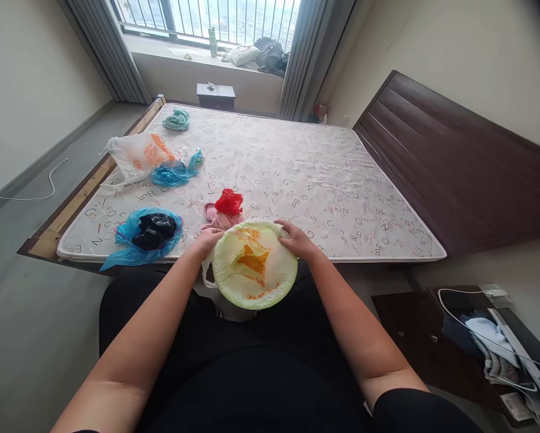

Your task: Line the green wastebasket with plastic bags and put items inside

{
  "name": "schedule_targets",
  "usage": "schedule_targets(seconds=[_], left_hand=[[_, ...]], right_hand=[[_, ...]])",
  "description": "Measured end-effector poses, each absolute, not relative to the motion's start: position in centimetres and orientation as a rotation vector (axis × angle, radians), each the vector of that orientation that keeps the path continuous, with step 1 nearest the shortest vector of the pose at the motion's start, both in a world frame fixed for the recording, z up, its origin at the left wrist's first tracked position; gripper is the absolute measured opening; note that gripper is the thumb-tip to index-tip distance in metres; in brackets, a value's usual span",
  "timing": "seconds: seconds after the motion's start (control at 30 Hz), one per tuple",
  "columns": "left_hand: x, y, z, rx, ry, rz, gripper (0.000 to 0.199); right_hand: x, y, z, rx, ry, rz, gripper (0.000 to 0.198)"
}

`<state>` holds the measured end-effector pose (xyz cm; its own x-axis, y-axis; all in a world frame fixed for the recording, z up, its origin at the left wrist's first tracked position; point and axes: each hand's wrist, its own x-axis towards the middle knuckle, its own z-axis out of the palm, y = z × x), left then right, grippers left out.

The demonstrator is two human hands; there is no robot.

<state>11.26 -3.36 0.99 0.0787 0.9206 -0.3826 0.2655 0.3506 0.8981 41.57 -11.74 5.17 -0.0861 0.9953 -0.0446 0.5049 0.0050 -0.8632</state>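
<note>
A round, pale yellow-green bin [255, 264] stands in front of my lap, with a thin plastic bag [270, 249] lining it; orange print shows on the bag. A white loop of that bag hangs outside at the left. My left hand [210, 240] is closed on the rim at the upper left, partly hidden behind the bin. At the upper right, my right hand [294, 239] pinches the bag-covered rim between thumb and fingers. Just beyond the bin, a pink cloth [220, 219] lies on the mattress with a crumpled red plastic bag [229, 202] on top.
The mattress [297, 168] also bears a blue bag [139, 246] holding black plastic, another blue bag [171, 174], a white-orange bag [139, 150] and a teal cloth [177, 120]. A nightstand [405, 331] with cables and cloths is at right; a headboard [454, 162] rises behind.
</note>
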Motion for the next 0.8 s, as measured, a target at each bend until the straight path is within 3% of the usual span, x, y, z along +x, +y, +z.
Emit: schedule_targets(seconds=[0.2,0.4,0.53,0.8], left_hand=[[10.4,-4.9,4.0,1.503,1.652,0.854,0.038],[10.5,-6.5,3.8,1.511,1.321,0.492,0.037],[9.8,-6.0,1.6,1.523,1.414,0.571,0.023],[9.0,-5.5,1.9,1.555,1.403,0.657,0.015]], right_hand=[[41.4,-11.1,4.9,-1.742,-1.501,0.808,0.073],[41.3,-10.3,5.1,-1.661,-1.384,0.963,0.039],[41.8,-9.6,5.7,-1.523,-1.375,1.189,0.039],[43.0,-7.5,6.5,-1.699,-1.342,0.797,0.034]])
